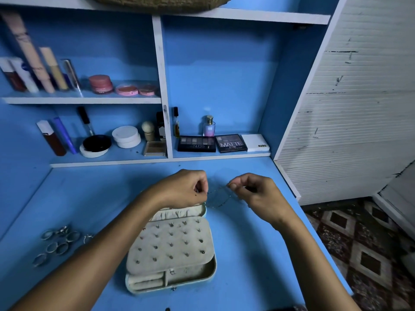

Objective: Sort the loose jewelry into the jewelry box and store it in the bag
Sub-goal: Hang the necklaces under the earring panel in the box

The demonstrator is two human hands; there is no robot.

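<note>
Both hands are raised over the blue desk (247, 254), just beyond the open jewelry box (171, 252). The left hand (183, 189) has its fingers curled, pinching one end of a thin chain (219, 197); the right hand (253, 191) pinches the other end between thumb and forefinger. The chain sags in a loose loop between them, faint and hard to make out, and whether it touches the desk cannot be told.

The box lies near the middle of the desk, its beige stud panel (170, 243) folded over the tray, with many small earrings stuck in rows. Ring rolls show at the box's near left corner.

A cluster of rings (58, 242) lies on the desk to the left of the box, well apart from it.

Behind, shelves (83, 100) hold cosmetics: tubes, compacts, a perfume bottle (209, 126) and eyeshadow palettes (212, 143)
</note>
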